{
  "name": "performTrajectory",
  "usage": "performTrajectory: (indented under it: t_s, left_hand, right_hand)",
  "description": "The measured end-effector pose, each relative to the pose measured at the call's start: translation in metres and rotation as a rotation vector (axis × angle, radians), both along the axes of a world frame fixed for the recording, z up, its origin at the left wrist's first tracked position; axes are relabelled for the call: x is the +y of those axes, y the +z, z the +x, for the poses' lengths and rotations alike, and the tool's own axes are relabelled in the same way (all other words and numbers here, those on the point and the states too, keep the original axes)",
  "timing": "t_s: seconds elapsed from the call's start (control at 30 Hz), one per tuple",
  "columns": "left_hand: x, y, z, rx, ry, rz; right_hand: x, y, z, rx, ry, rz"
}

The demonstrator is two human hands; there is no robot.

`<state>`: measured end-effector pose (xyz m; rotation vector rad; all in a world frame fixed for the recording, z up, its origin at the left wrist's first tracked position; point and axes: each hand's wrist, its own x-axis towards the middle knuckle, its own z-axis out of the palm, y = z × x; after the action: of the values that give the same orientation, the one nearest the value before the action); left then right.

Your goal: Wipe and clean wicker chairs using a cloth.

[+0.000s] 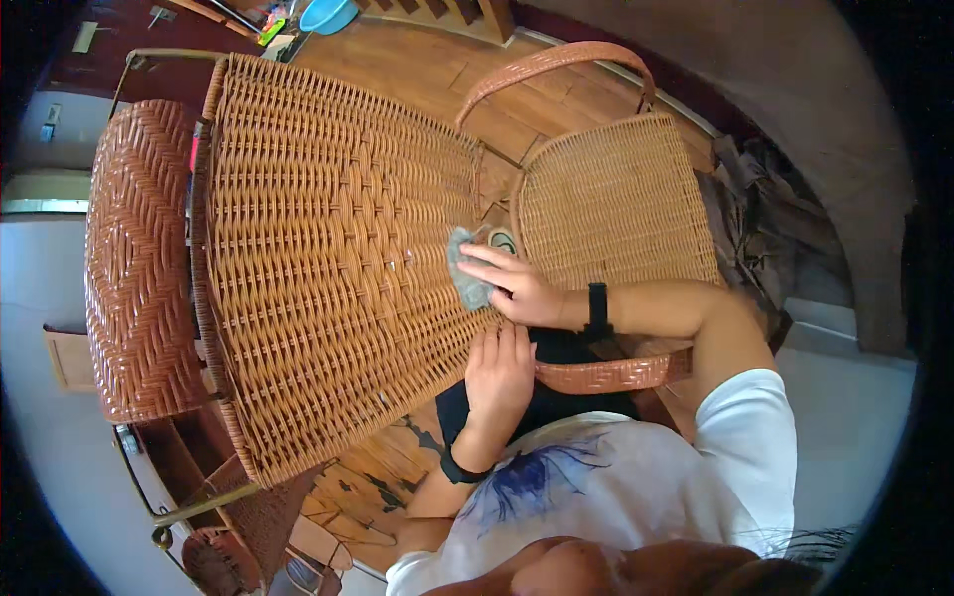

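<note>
A woven wicker chair fills most of the head view, its tan backrest (pixel 318 219) spread out to the left. My right hand (pixel 525 288) presses a damp-looking grey-green cloth (pixel 465 273) onto the lower end of that backrest, fingers over the cloth. Just below it, my left hand (pixel 500 377) lies with its fingers stretched out flat at the backrest's near edge, beside a glossy brown armrest (pixel 616 374). The wicker seat (pixel 611 199) extends to the right of my right hand. Both wrists wear black bands.
A shiny brown woven headrest (pixel 144 263) sits at the far left of the frame. The far armrest (pixel 556 65) arches above the seat. A blue basin (pixel 328 14) stands on the wooden floor at the top. Dark crumpled cloth (pixel 775 219) lies right of the seat.
</note>
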<state>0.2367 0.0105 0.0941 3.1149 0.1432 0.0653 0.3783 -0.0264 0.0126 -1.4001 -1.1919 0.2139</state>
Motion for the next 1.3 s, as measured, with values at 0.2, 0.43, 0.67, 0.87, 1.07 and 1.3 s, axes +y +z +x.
performTrajectory:
  t_s: [0.2,0.43,0.67,0.87,1.07,1.3]
  left_hand:
    - [-0.004,0.015,-0.004,-0.037,-0.004,-0.131]
    - [0.003,0.027,-0.03,-0.239,0.077,-0.071]
    - [0.006,0.008,-0.031,-0.26,0.027,0.116]
    - [0.007,0.01,-0.03,-0.289,0.028,0.045]
    - [0.008,0.007,-0.035,-0.283,0.021,0.052]
    - [0.003,0.006,-0.035,-0.319,0.029,0.056]
  right_hand:
    - [0.045,-0.005,0.047,0.058,-0.213,0.028]
    - [0.046,-0.013,0.036,0.032,-0.196,0.038]
    - [-0.028,0.002,-0.03,-0.06,0.205,0.079]
    - [-0.01,-0.013,-0.004,-0.193,0.126,0.08]
    - [-0.001,-0.011,-0.008,-0.008,-0.083,-0.017]
    - [-0.049,0.008,-0.023,-0.121,0.212,-0.044]
